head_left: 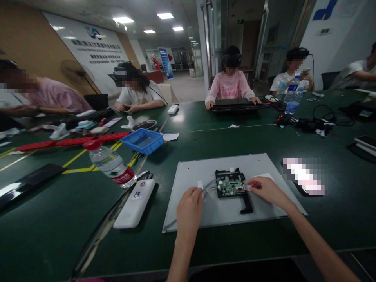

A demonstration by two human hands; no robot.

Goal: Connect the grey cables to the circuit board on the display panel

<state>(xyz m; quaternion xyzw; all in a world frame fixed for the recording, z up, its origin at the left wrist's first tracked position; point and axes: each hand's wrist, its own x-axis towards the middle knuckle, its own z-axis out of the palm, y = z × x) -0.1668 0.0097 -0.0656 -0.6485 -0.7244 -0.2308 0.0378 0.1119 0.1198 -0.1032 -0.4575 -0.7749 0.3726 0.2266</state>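
Note:
A grey metal panel (205, 207) lies flat on the green table in front of me. A small green circuit board (230, 186) in a black frame sits on it, with thin white cables running off its left side. My left hand (189, 207) rests on the panel at the cable ends, fingers curled, close to a piece of white tape (200, 184). My right hand (264, 190) is at the board's right edge, fingers pinched on a small white connector or tape piece (247, 188).
A white power bank (135, 203) and a tilted water bottle (110, 162) lie to the left, with a blue tray (143, 141) behind. Several people sit across the table with a laptop (235, 105), bottles and cables. A phone (305, 180) lies right of the panel.

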